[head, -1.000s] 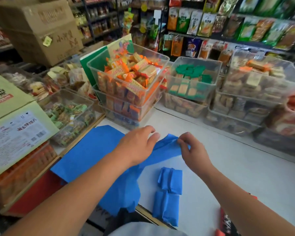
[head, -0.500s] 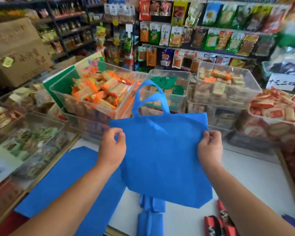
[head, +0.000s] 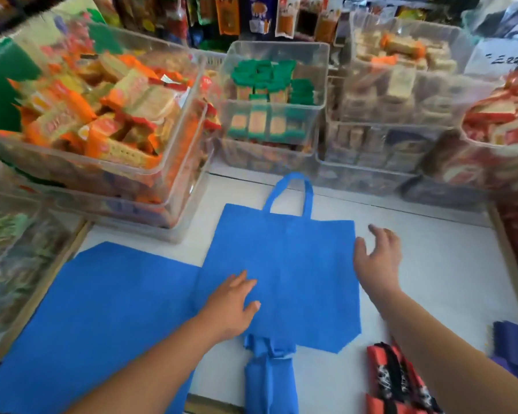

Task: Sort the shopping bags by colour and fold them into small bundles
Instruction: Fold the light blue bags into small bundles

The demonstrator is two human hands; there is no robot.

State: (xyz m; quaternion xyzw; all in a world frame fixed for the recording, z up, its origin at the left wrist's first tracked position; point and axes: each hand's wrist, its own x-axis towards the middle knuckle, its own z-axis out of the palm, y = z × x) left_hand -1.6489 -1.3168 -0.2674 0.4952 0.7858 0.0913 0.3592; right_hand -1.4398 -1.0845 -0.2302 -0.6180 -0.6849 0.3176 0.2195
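Fingers (head: 242, 281) of the left hand (head: 232, 304) press flat on the blue shopping bag (head: 287, 258), grip empty. The right hand (head: 379, 258), fingers spread and holding nothing, sits at the bag's 3 o'clock edge. The bag lies flat on the white bench (head: 449, 282), handle toward 12 o'clock, with folded blue bundles (head: 269, 380) at 6 o'clock, another flat blue bag (head: 102, 309) at 9 and a red-and-black bundle (head: 396, 380) at 5.

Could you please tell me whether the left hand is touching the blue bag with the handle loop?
Touching. The head view shows the left hand lying palm-down on the blue bag, fingers straight on the fabric.
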